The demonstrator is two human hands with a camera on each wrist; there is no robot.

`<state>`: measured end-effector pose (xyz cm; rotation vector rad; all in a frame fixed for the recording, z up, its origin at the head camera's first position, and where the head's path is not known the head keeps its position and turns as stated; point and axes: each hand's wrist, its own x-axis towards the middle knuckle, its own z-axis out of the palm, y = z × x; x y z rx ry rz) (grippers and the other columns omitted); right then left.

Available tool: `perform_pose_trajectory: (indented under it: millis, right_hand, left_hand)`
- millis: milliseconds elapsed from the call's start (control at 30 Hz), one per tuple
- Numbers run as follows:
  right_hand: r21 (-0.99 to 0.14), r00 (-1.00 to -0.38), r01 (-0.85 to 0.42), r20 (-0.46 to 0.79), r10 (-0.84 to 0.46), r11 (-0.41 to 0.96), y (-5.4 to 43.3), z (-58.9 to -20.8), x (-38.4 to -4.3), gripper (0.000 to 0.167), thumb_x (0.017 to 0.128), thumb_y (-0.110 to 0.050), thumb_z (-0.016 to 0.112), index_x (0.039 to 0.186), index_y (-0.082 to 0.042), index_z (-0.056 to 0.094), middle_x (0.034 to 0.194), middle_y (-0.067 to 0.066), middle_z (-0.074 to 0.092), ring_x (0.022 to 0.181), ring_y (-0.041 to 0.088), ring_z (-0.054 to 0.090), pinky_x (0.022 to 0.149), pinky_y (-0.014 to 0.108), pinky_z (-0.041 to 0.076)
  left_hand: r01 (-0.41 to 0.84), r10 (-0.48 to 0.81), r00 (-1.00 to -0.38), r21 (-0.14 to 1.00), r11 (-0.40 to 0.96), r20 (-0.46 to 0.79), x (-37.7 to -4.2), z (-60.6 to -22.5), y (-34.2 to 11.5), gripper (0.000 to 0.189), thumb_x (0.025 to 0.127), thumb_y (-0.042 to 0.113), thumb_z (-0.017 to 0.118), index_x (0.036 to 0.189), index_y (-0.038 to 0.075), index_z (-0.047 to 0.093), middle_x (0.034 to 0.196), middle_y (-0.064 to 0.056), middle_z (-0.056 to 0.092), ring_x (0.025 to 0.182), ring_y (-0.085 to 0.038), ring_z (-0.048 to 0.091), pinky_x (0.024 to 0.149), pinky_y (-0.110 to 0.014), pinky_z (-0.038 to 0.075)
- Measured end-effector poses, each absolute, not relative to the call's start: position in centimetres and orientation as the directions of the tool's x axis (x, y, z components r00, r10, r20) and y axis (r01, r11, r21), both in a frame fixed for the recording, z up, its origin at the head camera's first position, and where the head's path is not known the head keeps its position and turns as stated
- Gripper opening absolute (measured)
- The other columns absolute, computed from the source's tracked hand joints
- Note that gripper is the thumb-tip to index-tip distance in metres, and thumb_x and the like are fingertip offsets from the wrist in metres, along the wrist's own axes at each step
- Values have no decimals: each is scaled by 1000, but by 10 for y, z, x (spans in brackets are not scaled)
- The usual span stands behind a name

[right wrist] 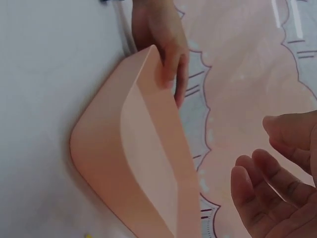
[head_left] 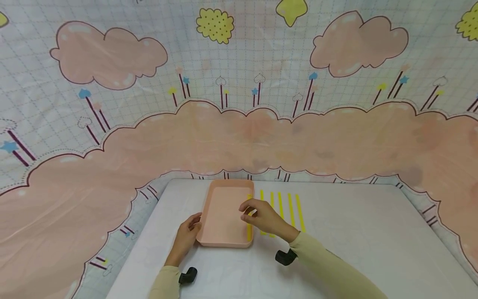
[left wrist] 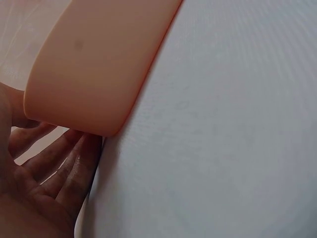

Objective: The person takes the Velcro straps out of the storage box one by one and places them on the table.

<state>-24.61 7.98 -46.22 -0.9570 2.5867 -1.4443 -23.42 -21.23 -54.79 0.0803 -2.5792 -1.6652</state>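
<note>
A pink rectangular tray [head_left: 224, 216] stands on the white table. My left hand [head_left: 188, 233] grips its left side wall near the front corner; in the left wrist view the left hand [left wrist: 49, 183] has its fingers against the outside of the tray [left wrist: 94, 74]. A thin yellow strip [head_left: 249, 232] lies along the tray's right inner side. Above that side hovers my right hand [head_left: 266, 216], thumb and fingers parted with nothing between them. In the right wrist view, too, the right hand [right wrist: 277, 183] holds nothing and is apart from the tray [right wrist: 104, 144].
Several more yellow strips [head_left: 300, 214] lie roughly parallel on the table [head_left: 358, 232], right of the tray; the right hand and forearm partly cover some. A patterned cloth backdrop [head_left: 261, 141] rises behind the table. Black devices [head_left: 286, 257] are worn at both wrists.
</note>
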Motion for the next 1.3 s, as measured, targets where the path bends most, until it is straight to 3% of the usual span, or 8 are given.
perform_pose_trajectory:
  millis: [200,400,700,1300]
  right_hand:
    - [-721,-808,-521,244,-536,457,74,-465,-248,18,91,-13,70,108,-11,67,109,3,67,95,17,64,80,31,55]
    - [-593,-792,-575,231,-565,564,70,-470,-254,20,91,-18,70,110,-11,67,111,0,65,98,17,62,78,26,52]
    - [-405,-759,-628,133,-637,665,64,-473,-261,21,90,-21,72,110,-15,69,114,-4,63,106,15,60,96,33,52]
    - [53,-660,-740,129,-740,670,49,-482,-280,23,81,-20,81,102,-22,70,105,-6,63,99,14,58,88,33,49]
  left_hand:
    - [-2,-81,-996,914,406,33,-236,-552,-214,40,99,7,54,139,5,53,134,-20,59,122,-32,57,103,-46,47]
    - [5,-81,-996,912,411,42,-237,-553,-214,41,99,7,54,139,5,53,134,-21,59,122,-33,58,103,-47,47]
    - [1,-87,-995,908,418,41,-235,-550,-213,41,99,7,54,140,4,52,134,-21,59,122,-33,58,102,-46,47]
    - [8,-95,-994,911,412,52,-233,-547,-212,40,98,6,54,138,4,54,132,-22,60,119,-32,59,101,-44,48]
